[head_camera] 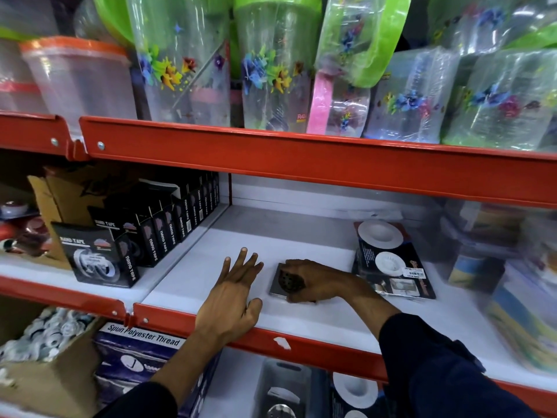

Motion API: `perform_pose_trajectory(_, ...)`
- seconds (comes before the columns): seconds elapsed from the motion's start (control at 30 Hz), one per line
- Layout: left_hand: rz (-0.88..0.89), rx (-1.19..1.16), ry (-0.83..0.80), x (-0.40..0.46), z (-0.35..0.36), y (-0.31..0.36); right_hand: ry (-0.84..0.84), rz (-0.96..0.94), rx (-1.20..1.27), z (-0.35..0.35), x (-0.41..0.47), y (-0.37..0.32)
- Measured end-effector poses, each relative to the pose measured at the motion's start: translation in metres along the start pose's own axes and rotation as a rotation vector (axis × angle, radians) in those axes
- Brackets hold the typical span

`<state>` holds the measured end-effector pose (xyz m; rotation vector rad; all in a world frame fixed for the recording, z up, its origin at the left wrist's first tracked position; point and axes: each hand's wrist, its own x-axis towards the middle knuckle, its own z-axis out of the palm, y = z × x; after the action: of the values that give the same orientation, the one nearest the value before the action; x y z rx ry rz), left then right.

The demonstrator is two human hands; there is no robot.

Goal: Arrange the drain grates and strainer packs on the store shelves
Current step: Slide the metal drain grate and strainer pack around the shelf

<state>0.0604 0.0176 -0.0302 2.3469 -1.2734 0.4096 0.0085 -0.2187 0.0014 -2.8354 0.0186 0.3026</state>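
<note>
The right hand (313,280) presses down over a square metal drain grate (278,282) lying flat on the white middle shelf (271,236), fingers curled around its perforated centre, so the hold is closed on the grate, probably to seat or slide it into line. The left hand (233,292) rests just beside it, flat and spread, holding nothing; it looks to be marking or steadying the spot. To the right, near the grate but apart from it, strainer packs (391,260) lie stacked, faces up, likely so shoppers can read them. Nano tape boxes (144,236) fill the shelf's left side, leaving the bare middle for the grates. More strainer packs (355,393) wait on the shelf below
</note>
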Motion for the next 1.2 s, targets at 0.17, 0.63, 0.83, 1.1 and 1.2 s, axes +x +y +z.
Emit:
perform_pose_trajectory(0.17, -0.013, 0.011, -0.022, 0.000, -0.002, 0.001, 0.050, -0.053, -0.030, 0.004, -0.012, -0.002)
perform_pose_trajectory(0.63, -0.016, -0.149, -0.136, 0.027, 0.004, 0.060, 0.593, 0.345, -0.086, 0.016, -0.118, 0.050)
perform_pose_trajectory(0.83, -0.147, -0.402, -0.361, 0.096, 0.039, 0.150, 0.698, 0.627, 0.210, 0.015, -0.150, 0.100)
perform_pose_trajectory(1.1, -0.174, -0.381, -0.325, 0.135, 0.073, 0.175, 0.583, 0.653, 0.428, 0.012, -0.157, 0.123)
perform_pose_trajectory(1.2, -0.139, -0.368, -0.275, 0.133, 0.076, 0.175, 0.578, 0.639, 0.414, 0.015, -0.160, 0.123)
